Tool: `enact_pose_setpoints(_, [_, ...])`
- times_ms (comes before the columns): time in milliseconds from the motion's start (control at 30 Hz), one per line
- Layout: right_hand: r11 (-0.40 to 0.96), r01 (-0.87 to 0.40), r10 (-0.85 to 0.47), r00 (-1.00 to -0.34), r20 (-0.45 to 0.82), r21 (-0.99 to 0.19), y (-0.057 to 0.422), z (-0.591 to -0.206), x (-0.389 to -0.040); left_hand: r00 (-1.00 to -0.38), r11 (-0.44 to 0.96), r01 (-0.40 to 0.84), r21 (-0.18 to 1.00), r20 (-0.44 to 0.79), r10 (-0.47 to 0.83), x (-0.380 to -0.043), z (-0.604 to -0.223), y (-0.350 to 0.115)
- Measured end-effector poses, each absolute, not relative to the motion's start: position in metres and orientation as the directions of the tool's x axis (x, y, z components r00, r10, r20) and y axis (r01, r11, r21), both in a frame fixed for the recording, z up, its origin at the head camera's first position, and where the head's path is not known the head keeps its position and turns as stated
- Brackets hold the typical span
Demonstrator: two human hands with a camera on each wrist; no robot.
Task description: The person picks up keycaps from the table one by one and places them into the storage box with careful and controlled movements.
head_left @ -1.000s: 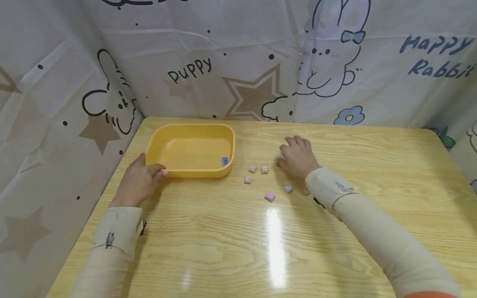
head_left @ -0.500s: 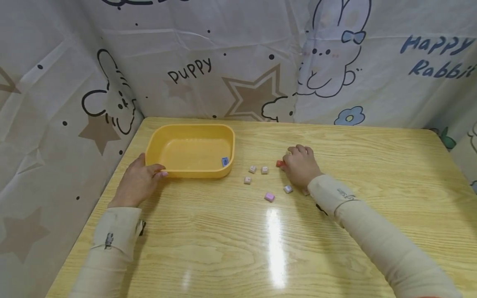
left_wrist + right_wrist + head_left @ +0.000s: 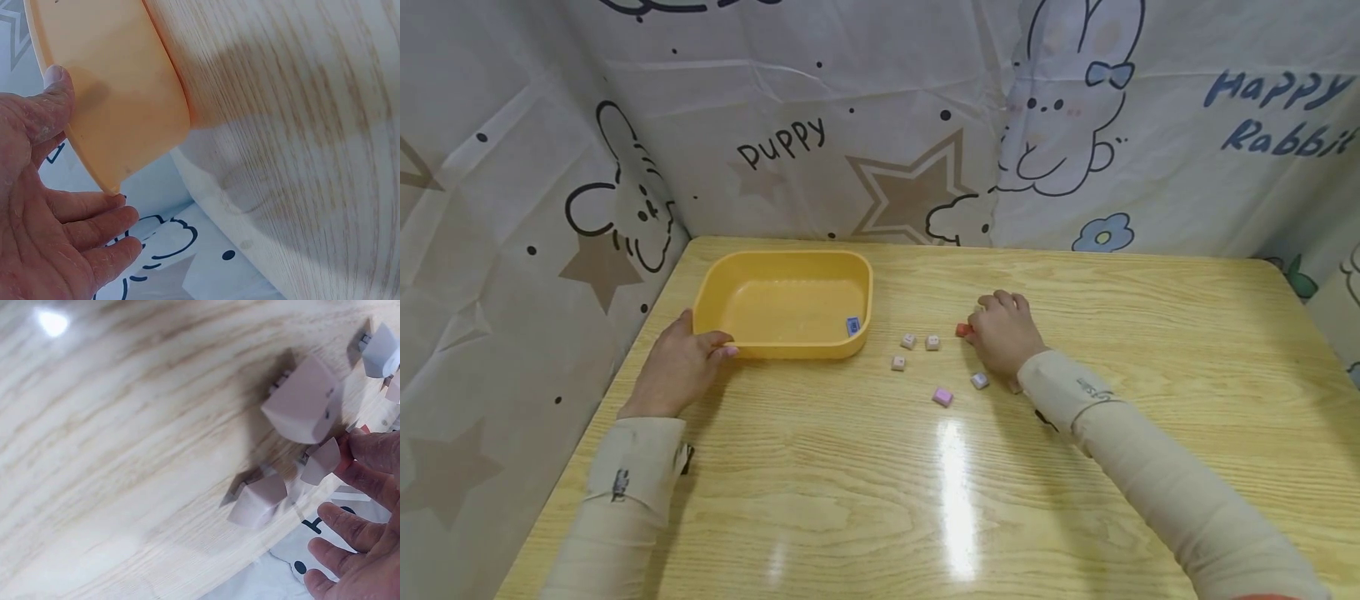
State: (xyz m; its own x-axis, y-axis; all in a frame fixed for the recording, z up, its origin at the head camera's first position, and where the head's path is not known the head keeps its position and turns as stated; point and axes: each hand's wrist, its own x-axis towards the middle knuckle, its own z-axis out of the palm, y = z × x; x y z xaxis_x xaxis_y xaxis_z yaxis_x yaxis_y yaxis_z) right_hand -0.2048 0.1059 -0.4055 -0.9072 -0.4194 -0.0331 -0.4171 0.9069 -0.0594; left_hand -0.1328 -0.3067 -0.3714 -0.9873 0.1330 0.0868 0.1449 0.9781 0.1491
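Note:
At the left, my left hand (image 3: pixel 672 371) grips the near-left corner of a yellow plastic basin (image 3: pixel 797 350). In the left wrist view the thumb (image 3: pixel 59 103) lies over the basin's rim. A blue keycap (image 3: pixel 853 326) lies inside the basin, by its right wall. My right hand (image 3: pixel 1006 335) pinches a red keycap (image 3: pixel 962 330) low over the table, between thumb and index finger; the right wrist view shows only part of this red keycap (image 3: pixel 344 455). Pale keycaps (image 3: pixel 304 403) sit close to that hand, one partly hidden under the wrist.
Between basin and right hand lie several pale pink keycaps (image 3: pixel 932 342). Nearer me are a purple keycap (image 3: pixel 942 397) and a greyish-white keycap (image 3: pixel 980 381). A printed cloth (image 3: pixel 910 125) hangs behind and to the left of the wooden table (image 3: pixel 820 483).
My right hand has come slightly nearer and to the right, and the red keycap now shows at its fingertips. The left hand and basin have stayed put.

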Motion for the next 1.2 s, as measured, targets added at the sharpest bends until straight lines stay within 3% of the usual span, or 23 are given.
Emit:
enact_pose_setpoints(500, [0.907, -0.419, -0.420, -0.906, -0.042, -0.042, 0.099, -0.402, -0.206, -0.988, 0.978, 0.139, 0.153, 0.081, 0.128, -0.133, -0.372, -0.308])
enact_pose_setpoints(1200, [0.836, -0.549, -0.544, -0.832, 0.108, -0.022, 0.026, -0.343, -0.223, -0.986, 0.979, 0.159, 0.128, 0.077, 0.150, -0.134, -0.371, -0.309])
